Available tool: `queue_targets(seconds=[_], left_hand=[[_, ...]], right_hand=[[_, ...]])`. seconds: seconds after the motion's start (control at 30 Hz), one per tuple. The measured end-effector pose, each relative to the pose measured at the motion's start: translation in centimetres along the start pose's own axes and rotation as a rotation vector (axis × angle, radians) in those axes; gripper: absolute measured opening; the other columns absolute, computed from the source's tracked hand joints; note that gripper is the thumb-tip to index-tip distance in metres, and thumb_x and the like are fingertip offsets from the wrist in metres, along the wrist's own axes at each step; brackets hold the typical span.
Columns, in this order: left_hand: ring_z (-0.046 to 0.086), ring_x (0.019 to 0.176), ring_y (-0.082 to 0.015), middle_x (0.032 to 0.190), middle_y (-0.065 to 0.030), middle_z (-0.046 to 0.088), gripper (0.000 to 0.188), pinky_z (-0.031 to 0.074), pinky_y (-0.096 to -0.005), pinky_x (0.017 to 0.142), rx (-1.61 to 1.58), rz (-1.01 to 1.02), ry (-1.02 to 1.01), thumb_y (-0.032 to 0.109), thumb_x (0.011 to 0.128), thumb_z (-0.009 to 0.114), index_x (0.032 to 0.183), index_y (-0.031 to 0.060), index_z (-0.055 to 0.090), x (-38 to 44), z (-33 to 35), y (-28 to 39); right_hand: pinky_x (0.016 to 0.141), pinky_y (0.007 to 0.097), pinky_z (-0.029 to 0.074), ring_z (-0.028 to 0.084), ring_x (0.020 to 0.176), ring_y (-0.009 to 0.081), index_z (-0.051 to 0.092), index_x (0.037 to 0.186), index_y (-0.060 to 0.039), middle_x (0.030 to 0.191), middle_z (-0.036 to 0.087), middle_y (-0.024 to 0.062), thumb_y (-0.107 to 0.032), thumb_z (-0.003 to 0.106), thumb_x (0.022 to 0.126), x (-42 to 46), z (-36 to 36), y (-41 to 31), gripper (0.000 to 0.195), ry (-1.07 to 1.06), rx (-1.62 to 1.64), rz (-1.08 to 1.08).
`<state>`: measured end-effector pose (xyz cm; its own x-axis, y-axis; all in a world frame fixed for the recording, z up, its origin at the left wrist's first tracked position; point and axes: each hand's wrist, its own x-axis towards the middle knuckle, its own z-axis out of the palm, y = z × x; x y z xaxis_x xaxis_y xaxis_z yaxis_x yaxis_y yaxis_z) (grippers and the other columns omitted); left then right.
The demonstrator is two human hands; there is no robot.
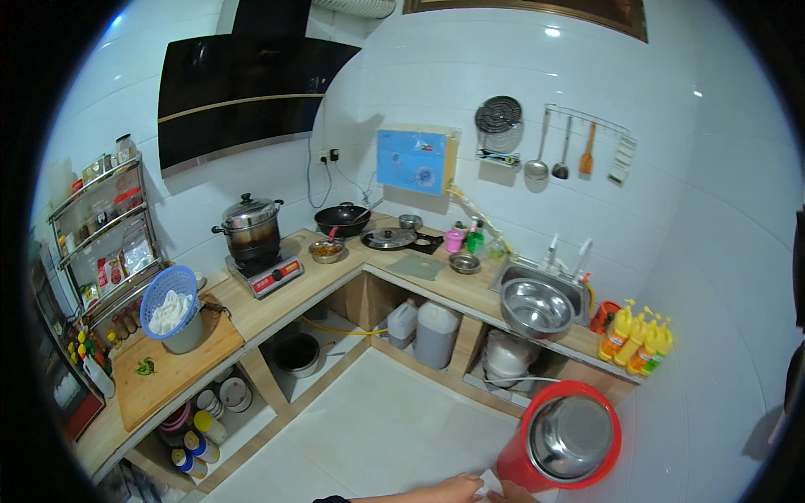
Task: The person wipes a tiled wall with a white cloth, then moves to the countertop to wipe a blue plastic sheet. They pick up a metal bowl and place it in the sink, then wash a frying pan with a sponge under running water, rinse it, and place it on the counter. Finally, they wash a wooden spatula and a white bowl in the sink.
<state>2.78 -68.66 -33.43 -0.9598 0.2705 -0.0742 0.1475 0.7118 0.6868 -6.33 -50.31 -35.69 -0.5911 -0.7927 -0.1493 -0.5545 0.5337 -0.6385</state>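
At the bottom edge, my left hand (459, 488) and my right hand (512, 493) are close together over the floor. Between them they grip a small white piece (489, 483), paper or cloth; I cannot tell which. The frame's lower edge cuts off part of both hands. Just to the right of them stands a tall red bucket (512, 449). A shiny steel basin (571, 434) sits in its mouth.
An L-shaped counter (352, 261) holds a steel pot (251, 220) on a gas stove (267, 273), a wok (343, 220) and a cutting board (144, 399) with green peppers (145, 366). A large steel bowl (536, 308) overlaps the sink (585, 292); yellow bottles (629, 342) stand at the right end.
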Motion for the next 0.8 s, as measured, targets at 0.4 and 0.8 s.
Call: queue_targets(seconds=[0.4, 0.8], left_hand=[[0.048, 0.097, -0.0354, 0.099, -0.018, 0.053, 0.024, 0.039, -0.0413, 0.083, 0.079, -0.143, 0.168, 0.021, 0.083, 0.053, 0.095, 0.0008, 0.052, 8.3, -17.3, -15.0], [0.049, 0.098, -0.035, 0.102, -0.0184, 0.053, 0.028, 0.04, -0.041, 0.085, 0.087, -0.319, 0.369, 0.025, 0.084, 0.051, 0.097, 0.0006, 0.053, 12.1, -34.1, -30.0]], right_hand=[[0.082, 0.0398, 0.042, 0.054, 0.093, 0.0372, 0.053, 0.106, -0.0012, 0.1, 0.058, 0.022, -0.03, 0.048, 0.084, 27.9, -6.4, -4.3, 0.036, -0.312, 0.063, -0.186], [0.081, 0.0423, 0.042, 0.053, 0.091, 0.0401, 0.053, 0.099, 0.0037, 0.098, 0.055, 0.0256, -0.029, 0.05, 0.083, 55.0, -7.1, -9.4, 0.036, -0.298, 0.03, -0.477]])
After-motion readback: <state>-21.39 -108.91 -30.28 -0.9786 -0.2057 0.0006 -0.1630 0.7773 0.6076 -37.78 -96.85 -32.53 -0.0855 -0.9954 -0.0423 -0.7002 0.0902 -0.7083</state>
